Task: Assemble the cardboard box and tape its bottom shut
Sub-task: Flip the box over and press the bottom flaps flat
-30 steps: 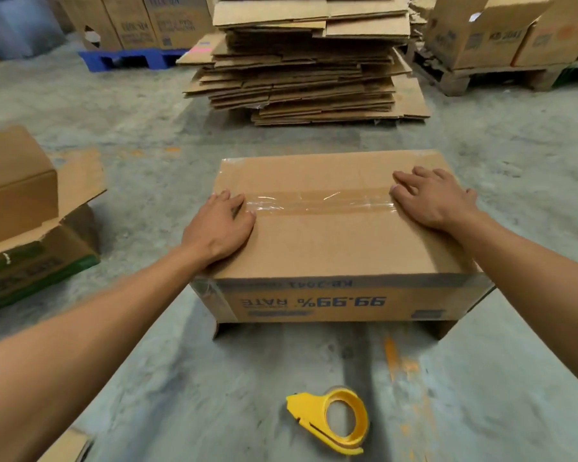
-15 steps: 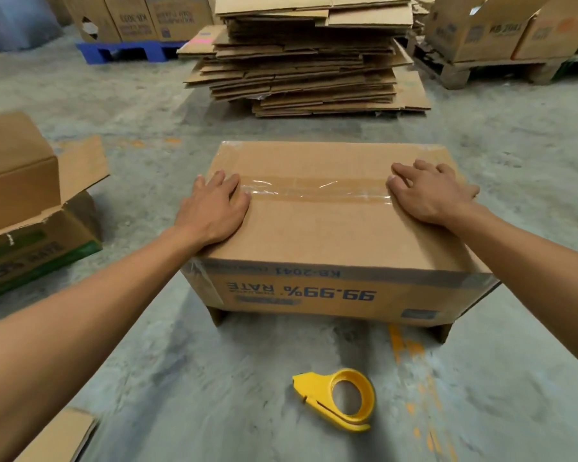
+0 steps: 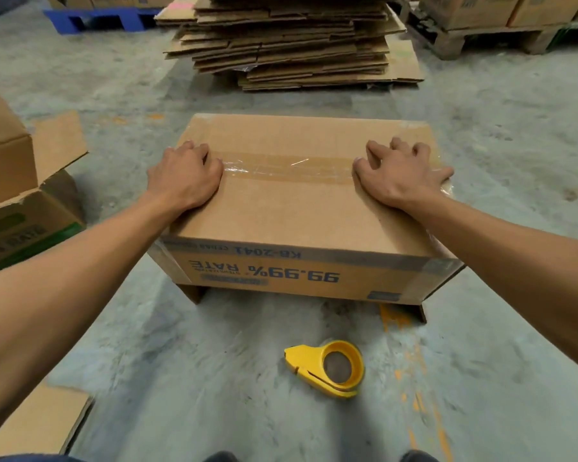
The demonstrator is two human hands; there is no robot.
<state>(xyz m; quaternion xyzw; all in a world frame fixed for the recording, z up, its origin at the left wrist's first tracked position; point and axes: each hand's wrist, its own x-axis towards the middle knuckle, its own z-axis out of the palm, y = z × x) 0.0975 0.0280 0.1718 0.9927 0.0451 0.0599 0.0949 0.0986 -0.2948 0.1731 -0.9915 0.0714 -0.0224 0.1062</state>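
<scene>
At far left an open carton (image 3: 10, 181) with green print sits on the grey concrete floor (image 3: 181, 378). The left hand (image 3: 184, 176) lies palm-down on the cardboard box (image 3: 294, 211), fingers (image 3: 199, 151) curled loosely at one end of a glossy, wrinkled strip of clear tape (image 3: 287, 168) along the seam, gripping nothing. The box stands upside down mid-floor; its near side reads, inverted, "KB-2041" and "99.99% RATE" in blue. Flattened corrugated sheets (image 3: 287, 38) are stacked behind. A yellow plastic tape dispenser (image 3: 327, 370), ring-shaped, lies in front. The right hand (image 3: 401, 175) presses the tape's other end, fingers (image 3: 377, 151) bent and spread, holding nothing.
</scene>
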